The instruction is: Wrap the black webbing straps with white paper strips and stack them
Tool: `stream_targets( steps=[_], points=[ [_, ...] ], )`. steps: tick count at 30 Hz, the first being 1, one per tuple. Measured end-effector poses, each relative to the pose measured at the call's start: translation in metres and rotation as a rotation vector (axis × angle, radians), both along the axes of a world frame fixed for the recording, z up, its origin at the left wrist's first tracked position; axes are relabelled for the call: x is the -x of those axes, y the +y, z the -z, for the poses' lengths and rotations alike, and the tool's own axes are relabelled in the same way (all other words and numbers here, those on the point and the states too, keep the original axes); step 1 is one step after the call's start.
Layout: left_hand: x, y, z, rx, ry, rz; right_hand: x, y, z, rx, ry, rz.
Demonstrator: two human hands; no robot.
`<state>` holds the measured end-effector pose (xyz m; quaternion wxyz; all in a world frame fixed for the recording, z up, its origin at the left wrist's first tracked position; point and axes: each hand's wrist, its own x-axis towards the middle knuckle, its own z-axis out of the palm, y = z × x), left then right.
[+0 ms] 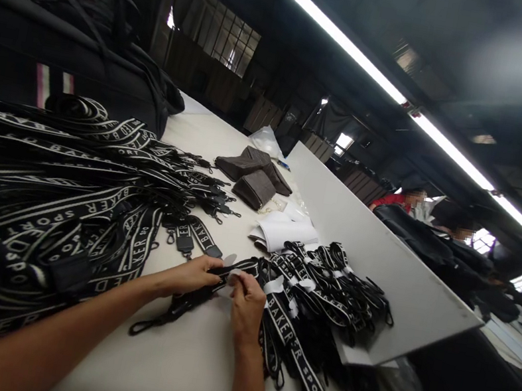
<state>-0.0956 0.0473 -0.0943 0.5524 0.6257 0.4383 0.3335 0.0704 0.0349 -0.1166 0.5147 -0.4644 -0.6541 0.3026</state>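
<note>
Near the middle of the counter (189, 372), the left hand (195, 276) grips a folded black strap (181, 306) while the right hand (249, 305) pinches a white band (233, 276) around it. Loose lettered webbing straps (40, 214) heap toward the left edge; banded strap bundles (291, 325) lie near the white divider (405, 295) along the far right edge.

Peering forward and down here from head height, close over the white worktable (183, 364), tilted sideways, catching fluorescent tubes (343, 40) above and beyond it!
</note>
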Motion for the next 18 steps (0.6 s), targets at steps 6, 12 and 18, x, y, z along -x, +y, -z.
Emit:
stream_targets(
  steps=[6, 12, 18],
  points=[
    [-0.017, -0.004, 0.011, -0.376, 0.16, -0.05, 0.007, -0.007, -0.006, -0.143, -0.046, 0.137],
    [-0.021, -0.008, 0.009, -0.344, 0.102, -0.124, 0.011, -0.003, 0.0, -0.012, 0.087, 0.128],
    [-0.019, -0.005, 0.011, -0.373, 0.192, -0.195, 0.007, 0.002, 0.007, 0.119, 0.204, 0.131]
  ],
)
